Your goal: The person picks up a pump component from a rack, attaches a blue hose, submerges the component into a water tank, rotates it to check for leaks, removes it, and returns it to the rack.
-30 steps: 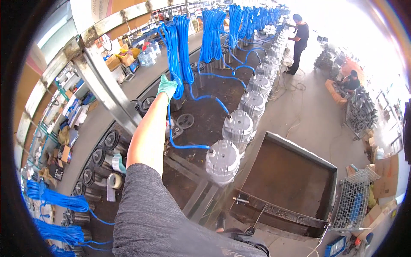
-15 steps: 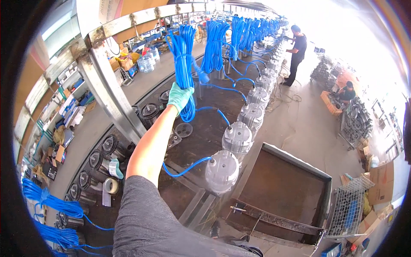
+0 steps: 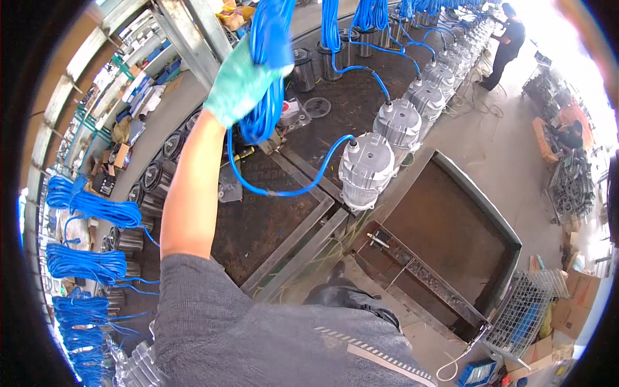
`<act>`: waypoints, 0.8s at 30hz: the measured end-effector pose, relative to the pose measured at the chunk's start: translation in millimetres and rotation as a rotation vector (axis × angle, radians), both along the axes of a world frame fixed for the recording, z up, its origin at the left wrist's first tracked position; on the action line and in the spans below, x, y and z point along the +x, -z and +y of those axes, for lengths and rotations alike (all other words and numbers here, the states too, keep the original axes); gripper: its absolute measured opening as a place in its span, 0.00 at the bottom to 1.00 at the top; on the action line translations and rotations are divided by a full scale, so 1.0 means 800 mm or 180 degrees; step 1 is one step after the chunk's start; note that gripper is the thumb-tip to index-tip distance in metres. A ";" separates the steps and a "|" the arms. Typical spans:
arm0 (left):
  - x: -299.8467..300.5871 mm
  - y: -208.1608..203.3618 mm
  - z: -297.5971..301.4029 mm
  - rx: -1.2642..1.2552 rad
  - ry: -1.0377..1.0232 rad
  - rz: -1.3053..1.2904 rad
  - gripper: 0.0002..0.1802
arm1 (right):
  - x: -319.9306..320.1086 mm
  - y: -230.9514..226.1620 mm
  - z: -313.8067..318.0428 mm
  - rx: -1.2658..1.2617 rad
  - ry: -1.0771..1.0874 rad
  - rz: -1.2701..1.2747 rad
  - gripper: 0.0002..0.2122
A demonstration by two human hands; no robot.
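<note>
My left hand (image 3: 237, 84), in a green glove, is closed round a hanging coil of blue cable (image 3: 263, 113). The coil's top runs out of the picture, and part of it is blurred. From this coil a blue cable loops down and across to the nearest silver metal motor housing (image 3: 367, 169), entering at its top. A second housing (image 3: 398, 122) stands just behind, its cable rising to another hanging blue coil (image 3: 330, 27). My right hand is out of view.
More silver housings recede along the bench edge. Dark cylinders (image 3: 158, 180) and blue coils (image 3: 87, 264) line the left. An upright metal post (image 3: 193, 39) stands beside my hand. A brown metal tray (image 3: 445, 226) is at right; a person (image 3: 509, 48) stands farther off.
The view has swung down and to the left, so the housings sit farther right. My left hand still grips the coil, which now appears closer and higher in the picture.
</note>
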State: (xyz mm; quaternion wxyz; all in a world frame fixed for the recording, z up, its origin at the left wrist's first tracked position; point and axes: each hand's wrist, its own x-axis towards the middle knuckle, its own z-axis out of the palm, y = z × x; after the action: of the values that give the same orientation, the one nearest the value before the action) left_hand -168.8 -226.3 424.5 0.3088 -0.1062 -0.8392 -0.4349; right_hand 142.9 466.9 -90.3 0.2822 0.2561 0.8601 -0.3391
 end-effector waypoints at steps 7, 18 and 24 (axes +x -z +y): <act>0.135 0.146 -0.026 0.0401 -0.0786 -0.1536 0.30 | 0.076 0.060 0.059 0.0199 -0.0286 -0.0116 0.14; 0.159 0.333 0.011 -0.0554 -0.1894 -0.1368 0.19 | 0.181 0.096 0.079 0.0290 -0.0268 -0.0127 0.17; 0.136 0.244 0.151 0.0838 -0.0430 -0.1820 0.18 | 0.235 0.145 0.095 -0.0066 0.0544 -0.0185 0.16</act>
State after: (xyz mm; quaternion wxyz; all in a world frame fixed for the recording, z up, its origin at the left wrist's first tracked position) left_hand -59.8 -105.6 229.3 0.0997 0.1171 -0.8336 -0.5305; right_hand 330.8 542.5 -206.7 0.2797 0.3353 0.8230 -0.3633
